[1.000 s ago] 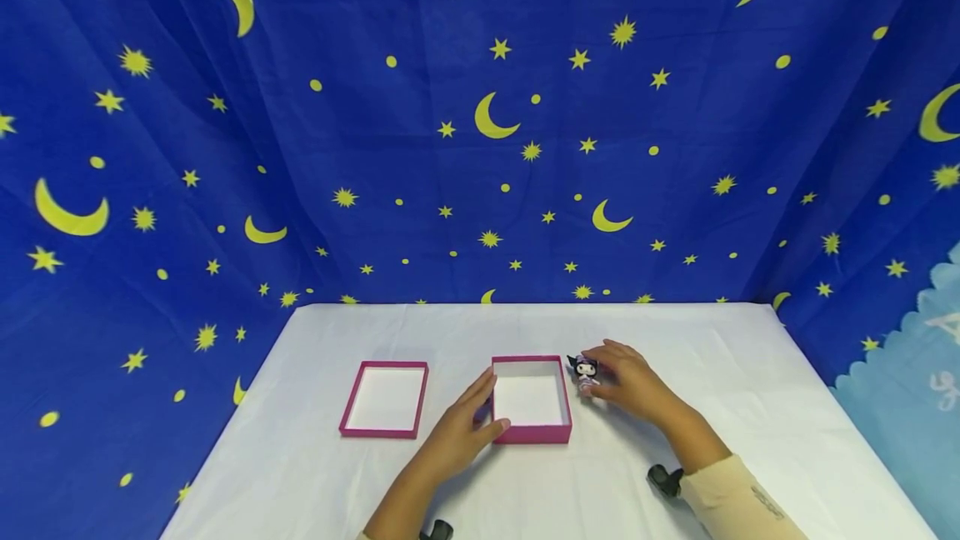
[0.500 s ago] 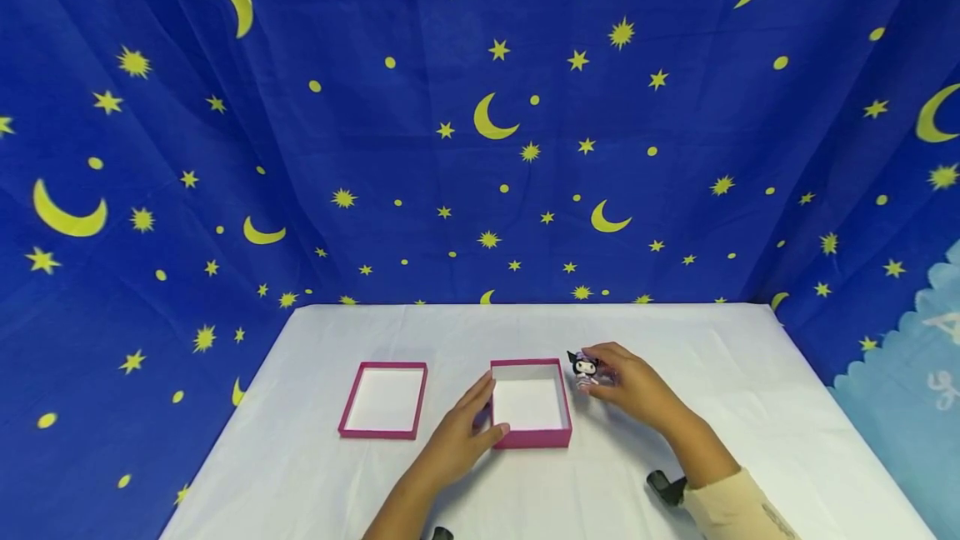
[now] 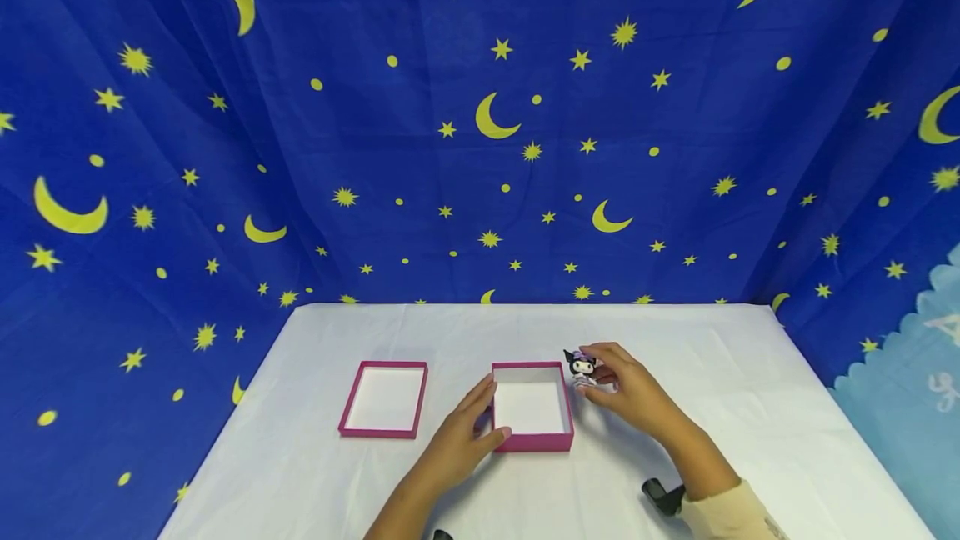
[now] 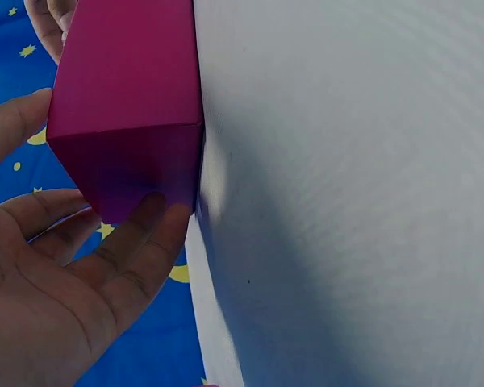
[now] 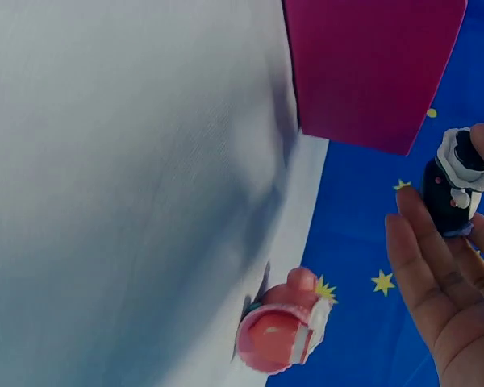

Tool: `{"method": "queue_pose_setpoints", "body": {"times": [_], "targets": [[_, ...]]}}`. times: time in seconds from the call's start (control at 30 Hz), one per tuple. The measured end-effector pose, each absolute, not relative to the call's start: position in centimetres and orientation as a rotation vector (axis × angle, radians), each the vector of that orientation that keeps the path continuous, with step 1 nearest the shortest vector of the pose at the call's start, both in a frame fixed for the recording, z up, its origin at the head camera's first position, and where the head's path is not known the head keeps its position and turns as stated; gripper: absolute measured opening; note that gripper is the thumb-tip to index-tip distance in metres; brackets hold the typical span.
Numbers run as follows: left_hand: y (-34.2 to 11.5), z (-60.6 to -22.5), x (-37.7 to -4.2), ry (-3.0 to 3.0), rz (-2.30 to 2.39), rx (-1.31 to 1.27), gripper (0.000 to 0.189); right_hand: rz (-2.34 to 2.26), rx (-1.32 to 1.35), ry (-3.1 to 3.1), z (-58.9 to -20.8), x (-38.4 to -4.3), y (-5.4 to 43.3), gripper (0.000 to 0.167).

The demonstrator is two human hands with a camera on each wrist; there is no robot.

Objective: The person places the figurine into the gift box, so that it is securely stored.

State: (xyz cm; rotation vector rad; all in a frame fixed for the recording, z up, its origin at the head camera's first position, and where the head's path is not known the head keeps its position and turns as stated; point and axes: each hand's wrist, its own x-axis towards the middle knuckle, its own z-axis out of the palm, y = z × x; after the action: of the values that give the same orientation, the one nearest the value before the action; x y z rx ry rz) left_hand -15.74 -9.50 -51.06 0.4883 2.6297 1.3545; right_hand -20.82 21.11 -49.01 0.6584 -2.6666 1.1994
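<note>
An open pink box (image 3: 534, 442) with a white inside stands on the white table. My left hand (image 3: 453, 444) rests against its left side, the thumb at the near left corner; in the left wrist view, fairly straight fingers touch the box wall (image 4: 133, 72). To the right of the box, my right hand (image 3: 633, 394) pinches a small figurine (image 3: 582, 367) between thumb and fingers. It has a white face, a black pointed hood and lilac clothes. In the right wrist view, the figurine's dark back (image 5: 448, 197) shows, held off the table.
A pink-rimmed lid (image 3: 384, 398) lies inside up, left of the box. A second figurine, pink and red (image 5: 282, 326), stands on the table in the right wrist view. Blue star-and-moon cloth (image 3: 480, 190) hangs behind the table.
The right hand has lifted the figurine slightly and shifted it a little left, toward the box. The box has slid slightly nearer to me with the left hand on it.
</note>
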Motion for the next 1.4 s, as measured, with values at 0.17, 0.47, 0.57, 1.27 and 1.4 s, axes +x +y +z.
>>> {"method": "queue_pose_setpoints", "body": {"times": [0.17, 0.47, 0.57, 1.27, 1.4], "targets": [[-9.5, -51.1, -15.8, 2.645, 1.349, 0.505, 0.078, 1.32, 0.645, -2.653, -48.7, -20.4, 20.6, 0.059], [-9.6, -51.1, -16.0, 2.644, 1.346, 0.498, 0.079, 1.481, 0.695, -2.672, -47.8, -19.9, 19.7, 0.063], [-9.5, -51.1, -16.0, 2.645, 1.346, 0.493, 0.078, 1.517, 0.692, -2.696, -47.7, -19.9, 19.4, 0.064], [-9.3, -51.0, -15.9, 2.671, 1.338, 0.478, 0.078, 1.467, 0.82, -2.747, -47.8, -19.4, 16.5, 0.062], [-9.2, -51.0, -15.8, 2.679, 1.339, 0.478, 0.077, 1.465, 0.831, -2.775, -47.9, -19.4, 16.1, 0.06]]}}
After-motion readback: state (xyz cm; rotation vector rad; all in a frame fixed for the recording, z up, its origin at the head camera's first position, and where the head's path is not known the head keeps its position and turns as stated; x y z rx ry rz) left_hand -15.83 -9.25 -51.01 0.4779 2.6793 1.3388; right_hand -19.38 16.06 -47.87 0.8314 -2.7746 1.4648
